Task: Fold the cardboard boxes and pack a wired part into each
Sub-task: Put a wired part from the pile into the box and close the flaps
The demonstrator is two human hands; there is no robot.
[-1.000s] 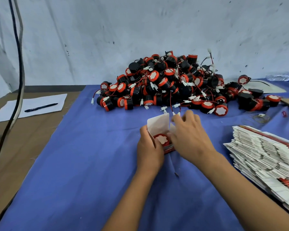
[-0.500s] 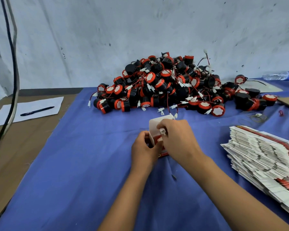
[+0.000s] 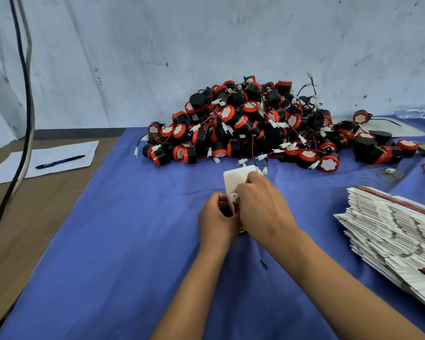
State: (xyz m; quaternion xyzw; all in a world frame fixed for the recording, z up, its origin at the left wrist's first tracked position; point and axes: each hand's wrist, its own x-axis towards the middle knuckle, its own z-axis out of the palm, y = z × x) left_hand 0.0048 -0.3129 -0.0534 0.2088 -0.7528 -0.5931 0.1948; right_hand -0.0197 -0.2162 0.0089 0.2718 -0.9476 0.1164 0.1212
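Blue cloth point(image 3: 133, 241) covers the table where a small white cardboard box point(image 3: 237, 179) stands, left hand point(image 3: 217, 220) curled round its side, right hand point(image 3: 263, 204) pinching its flap, before the heap of red-and-black wired parts point(image 3: 255, 126) and beside stacked flat boxes point(image 3: 390, 231).

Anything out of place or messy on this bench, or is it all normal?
Mostly normal. The stack of flat boxes at the right leans and fans out unevenly toward the table edge. A few wired parts lie strayed right of the main pile, and a plastic bottle lies on its side by the wall. Nothing looks damaged.
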